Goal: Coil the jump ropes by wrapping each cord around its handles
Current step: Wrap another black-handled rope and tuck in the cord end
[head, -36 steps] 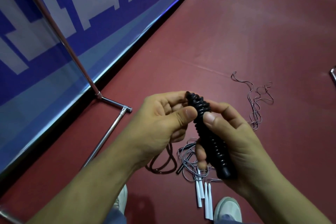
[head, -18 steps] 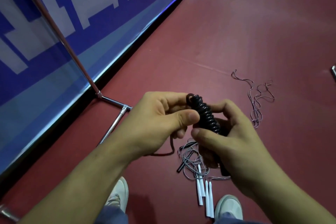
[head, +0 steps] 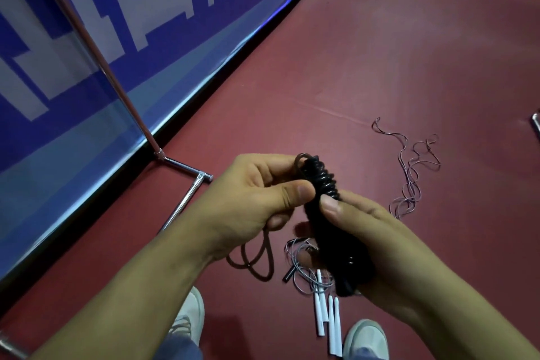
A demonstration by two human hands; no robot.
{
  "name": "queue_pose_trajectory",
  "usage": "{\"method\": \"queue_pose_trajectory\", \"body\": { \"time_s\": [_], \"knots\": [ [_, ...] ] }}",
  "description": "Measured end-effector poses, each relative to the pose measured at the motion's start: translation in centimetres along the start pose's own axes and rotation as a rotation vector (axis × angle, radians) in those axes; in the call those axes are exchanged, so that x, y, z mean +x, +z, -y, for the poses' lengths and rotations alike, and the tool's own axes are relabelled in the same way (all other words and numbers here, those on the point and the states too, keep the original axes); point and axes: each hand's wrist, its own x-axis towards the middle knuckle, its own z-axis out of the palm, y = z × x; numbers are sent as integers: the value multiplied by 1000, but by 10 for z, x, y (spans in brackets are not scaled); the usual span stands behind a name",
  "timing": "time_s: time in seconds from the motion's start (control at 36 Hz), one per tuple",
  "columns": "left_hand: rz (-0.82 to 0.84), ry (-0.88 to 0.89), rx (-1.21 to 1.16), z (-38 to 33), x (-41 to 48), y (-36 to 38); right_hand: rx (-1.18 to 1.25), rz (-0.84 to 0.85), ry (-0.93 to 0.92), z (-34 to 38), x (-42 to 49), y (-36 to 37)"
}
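— Hands, please?

— I note the right hand (head: 371,231) wrapped round the paired black jump-rope handles (head: 339,251), thumb pressing on the coils. The left hand (head: 257,193) pinches the dark glossy cord (head: 323,181) at the bundle's top.

— Position?

— Held above the dark red floor (head: 380,52). The cord's slack hangs in a loop under the left hand. Slim white rope handles (head: 330,316) lie on the floor below.
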Motion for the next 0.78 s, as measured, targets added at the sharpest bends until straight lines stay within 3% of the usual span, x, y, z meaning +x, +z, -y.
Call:
{"method": "queue_pose_trajectory", "body": {
  "time_s": [0.17,0.33,0.47,0.61,0.69,0.78],
  "knots": [
    [-143,-104,212,14,0,-1,-337,-159,74,0,3,3],
    [-140,-66,289,12,3,3,-225,-259,28,-5,5,6],
    [-23,-40,155,3,-1,1,-139,-201,-49,3,-1,3],
    [20,-25,169,1,-4,2,-93,-148,-49,5,-3,5],
    [-31,-16,246,5,-4,5,-97,-227,-93,5,-2,5],
    [-222,96,480,10,-4,12,-106,-319,-132,4,0,4]
  ]
}}
